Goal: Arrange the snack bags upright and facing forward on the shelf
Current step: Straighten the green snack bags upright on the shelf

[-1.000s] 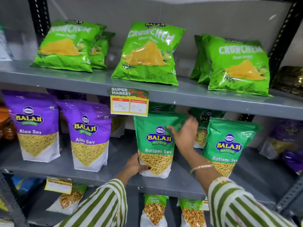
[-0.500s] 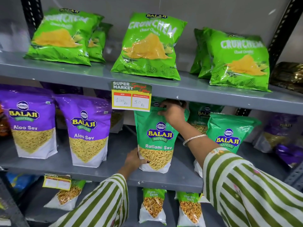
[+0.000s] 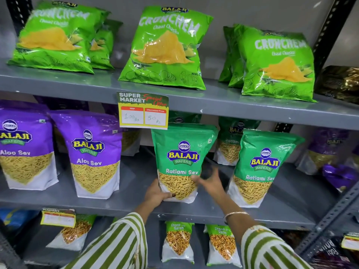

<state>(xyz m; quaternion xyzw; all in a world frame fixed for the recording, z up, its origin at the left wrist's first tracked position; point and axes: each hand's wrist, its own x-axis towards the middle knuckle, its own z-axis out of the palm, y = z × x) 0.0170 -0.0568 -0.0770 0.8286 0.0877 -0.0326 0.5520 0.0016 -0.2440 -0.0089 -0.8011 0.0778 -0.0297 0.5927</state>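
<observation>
A green Ratlami Sev bag (image 3: 182, 158) stands upright and faces forward on the middle shelf (image 3: 124, 202). My left hand (image 3: 156, 194) grips its lower left corner. My right hand (image 3: 210, 182), blurred, is at its lower right edge with fingers spread; whether it touches the bag is unclear. A second Ratlami Sev bag (image 3: 262, 167) stands upright to the right, and another (image 3: 232, 140) stands behind. Two purple Aloo Sev bags (image 3: 93, 152) (image 3: 23, 148) stand upright to the left.
Green Crunchem bags (image 3: 165, 47) lean back on the top shelf. A price tag (image 3: 142, 110) hangs from that shelf's edge, above the held bag. Chana Garam bags (image 3: 178, 241) stand on the bottom shelf. Purple bags (image 3: 326, 150) lie at the far right by the slotted upright (image 3: 330, 216).
My right hand dropped from the top of the Ratlami Sev bag to its lower right edge. My left hand stayed on the lower left corner. The bag stands straighter.
</observation>
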